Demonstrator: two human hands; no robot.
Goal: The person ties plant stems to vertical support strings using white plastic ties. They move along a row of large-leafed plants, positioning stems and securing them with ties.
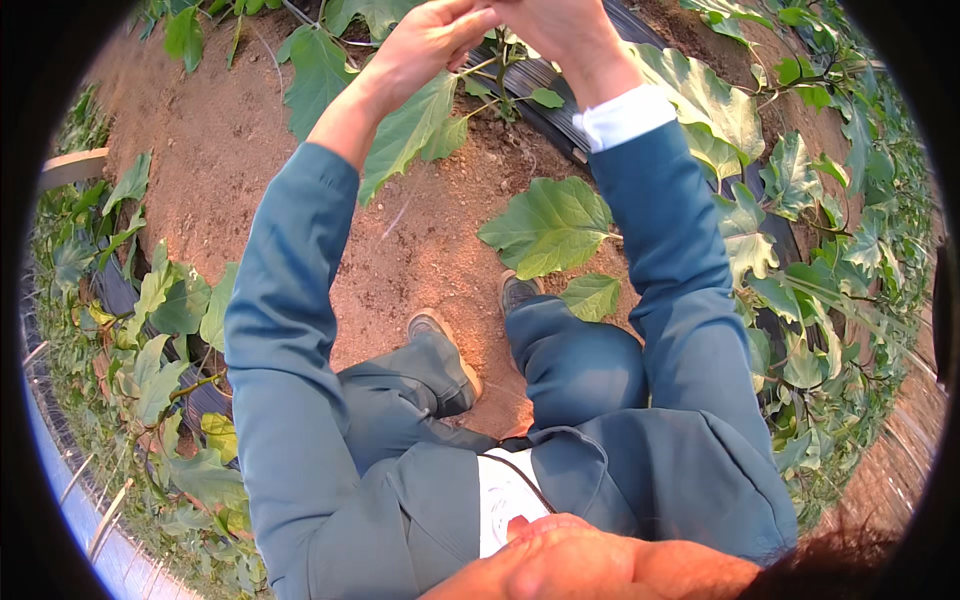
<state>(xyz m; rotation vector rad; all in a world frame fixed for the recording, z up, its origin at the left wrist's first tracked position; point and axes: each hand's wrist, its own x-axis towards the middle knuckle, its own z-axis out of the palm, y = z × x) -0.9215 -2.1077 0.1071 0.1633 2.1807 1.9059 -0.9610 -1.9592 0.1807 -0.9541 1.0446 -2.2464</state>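
My left hand and my right hand are raised and meet at the top edge of the view. Their fingers are bent and partly cut off, so I cannot tell whether something is held between them. Just below the hands stands the green stem of an eggplant plant, with a broad leaf hanging under my left wrist. Black plastic mulch runs beneath my right hand. A large lobed leaf spreads near my right forearm, above my shoe.
Reddish bare soil forms the path under my shoes. Leafy plants line the left side, and more large leaves crowd the right. A wooden strip juts in at far left. Thin stakes stand at lower left.
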